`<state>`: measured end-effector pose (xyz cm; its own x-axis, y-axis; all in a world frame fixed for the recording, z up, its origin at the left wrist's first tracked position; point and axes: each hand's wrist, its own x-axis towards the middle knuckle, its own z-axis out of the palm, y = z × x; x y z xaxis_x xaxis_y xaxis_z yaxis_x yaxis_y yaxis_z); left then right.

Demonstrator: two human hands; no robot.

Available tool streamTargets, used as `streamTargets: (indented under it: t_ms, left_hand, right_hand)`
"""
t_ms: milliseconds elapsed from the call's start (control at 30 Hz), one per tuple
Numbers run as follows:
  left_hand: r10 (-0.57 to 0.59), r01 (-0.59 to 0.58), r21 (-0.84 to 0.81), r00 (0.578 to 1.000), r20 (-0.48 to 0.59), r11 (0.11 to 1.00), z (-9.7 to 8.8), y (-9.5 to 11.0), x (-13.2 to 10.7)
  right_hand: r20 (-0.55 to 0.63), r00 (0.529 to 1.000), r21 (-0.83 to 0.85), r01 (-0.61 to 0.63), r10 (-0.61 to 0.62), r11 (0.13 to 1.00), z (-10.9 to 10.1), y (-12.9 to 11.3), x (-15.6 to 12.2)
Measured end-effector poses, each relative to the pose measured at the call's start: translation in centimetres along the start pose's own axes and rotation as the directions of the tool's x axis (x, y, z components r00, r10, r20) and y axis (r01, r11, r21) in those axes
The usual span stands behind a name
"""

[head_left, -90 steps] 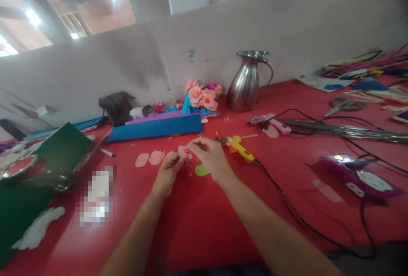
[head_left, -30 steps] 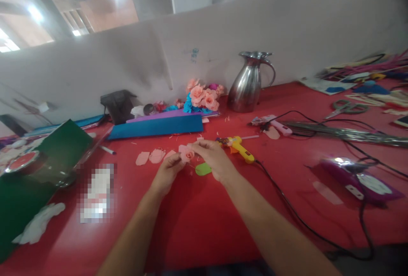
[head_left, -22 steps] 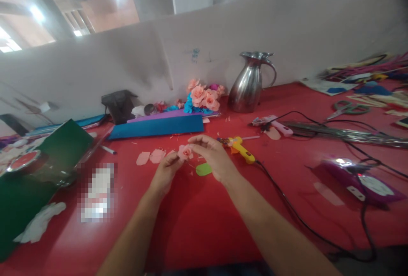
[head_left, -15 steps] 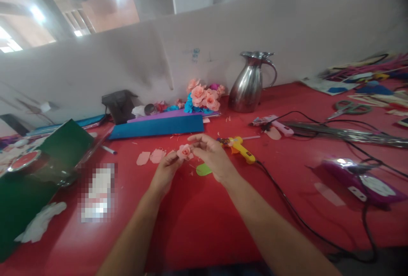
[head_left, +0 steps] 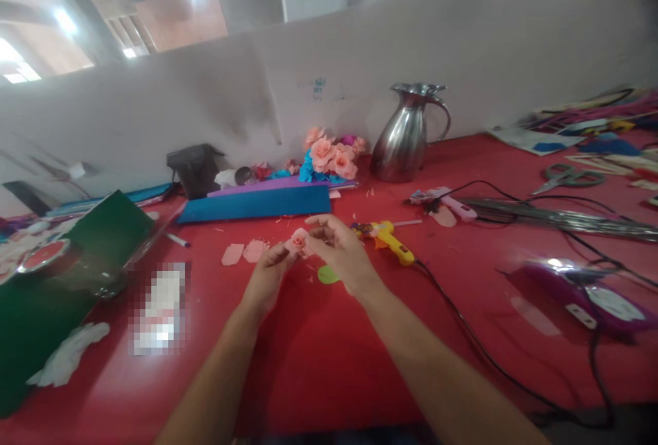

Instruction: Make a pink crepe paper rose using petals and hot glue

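Both my hands meet over the red table (head_left: 319, 363) around a small pink paper rose (head_left: 298, 241). My left hand (head_left: 268, 275) pinches the rose from below, fingers closed under it. My right hand (head_left: 342, 253) is curled, its fingertips pressing the rose's right side. A green leaf cut-out (head_left: 326, 273) lies on the table just under my right hand. Loose pink petals (head_left: 241, 253) lie to the left of my hands. A yellow glue gun (head_left: 393, 243) lies just right of my right hand.
A steel jug (head_left: 406, 136) and a bunch of paper flowers (head_left: 329, 157) stand by the back wall. Blue and purple sheets (head_left: 257, 201), a green sheet (head_left: 62, 260), a pink glue gun (head_left: 447, 201), wires (head_left: 555, 215), scissors (head_left: 565, 176) and a purple device (head_left: 580, 287) with cables lie around.
My hands have stayed in place and turned the rose slightly; my right fingers have shifted on its petals. The camera has drifted a little.
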<state>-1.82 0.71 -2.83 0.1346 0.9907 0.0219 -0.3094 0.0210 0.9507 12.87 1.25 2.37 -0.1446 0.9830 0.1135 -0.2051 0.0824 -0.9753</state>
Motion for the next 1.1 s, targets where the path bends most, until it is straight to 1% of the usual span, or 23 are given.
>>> streamTargets:
  t_ms: [233, 367, 467, 567, 667, 733, 767, 867, 933, 1000, 1033, 1100]
  left_hand:
    - [0.017, -0.017, 0.026, 1.000, -0.005, 1.000, 0.0, 0.2, 0.0]
    - [0.013, -0.013, 0.025, 1.000, 0.004, 1.000, 0.0, 0.1, 0.0]
    - [0.023, -0.023, 0.045, 1.000, 0.000, 0.999, 0.0, -0.1, 0.0]
    - [0.026, -0.024, 0.042, 0.999, -0.041, 0.999, -0.3, -0.1, 0.2]
    - [0.077, -0.079, -0.007, 0.987, -0.141, 0.997, -1.0, 0.6, 0.5]
    - [0.148, -0.163, -0.043, 0.958, -0.246, 0.986, -2.0, 1.4, 0.7]
    - [0.186, -0.211, -0.050, 0.933, -0.307, 0.976, -2.6, 1.8, 0.8]
    - [0.285, -0.317, 0.010, 0.840, -0.461, 0.948, -4.6, 2.9, 1.0]
    - [0.339, -0.350, 0.081, 0.782, -0.523, 0.933, -5.7, 3.4, 1.0]
    - [0.381, -0.363, 0.149, 0.736, -0.560, 0.920, -6.4, 3.8, 0.8]
    - [0.397, -0.364, 0.176, 0.721, -0.568, 0.914, -6.7, 3.9, 0.8]
    - [0.411, -0.358, 0.210, 0.712, -0.569, 0.910, -6.9, 4.0, 0.7]
  right_hand:
    - [-0.033, 0.999, -0.042, 0.034, -0.035, 0.999, -0.1, 0.5, 0.2]
    - [-0.021, 0.997, -0.096, 0.070, -0.073, 0.993, -0.1, 0.7, 0.2]
    - [-0.034, 0.995, -0.077, 0.087, -0.090, 0.993, -0.1, 0.8, 0.2]
    - [-0.078, 0.992, -0.071, 0.092, -0.097, 0.993, -0.1, 0.8, 0.2]
    - [-0.101, 0.990, -0.093, 0.089, -0.098, 0.992, -0.1, 1.1, 0.3]
    - [-0.100, 0.990, -0.121, 0.082, -0.094, 0.989, -0.1, 1.6, 0.4]
    - [-0.091, 0.991, -0.144, 0.083, -0.096, 0.986, 0.0, 1.9, 0.4]
    - [-0.034, 0.992, -0.258, 0.107, -0.120, 0.960, 0.1, 3.1, 0.6]
    - [0.036, 0.992, -0.374, 0.126, -0.122, 0.919, 0.2, 3.7, 0.7]
    - [0.113, 0.989, -0.523, 0.142, -0.097, 0.841, 0.6, 4.0, 1.0]
    - [0.155, 0.984, -0.603, 0.161, -0.083, 0.782, 0.9, 4.1, 1.2]
    - [0.242, 0.969, -0.744, 0.224, -0.058, 0.629, 1.8, 4.0, 1.8]
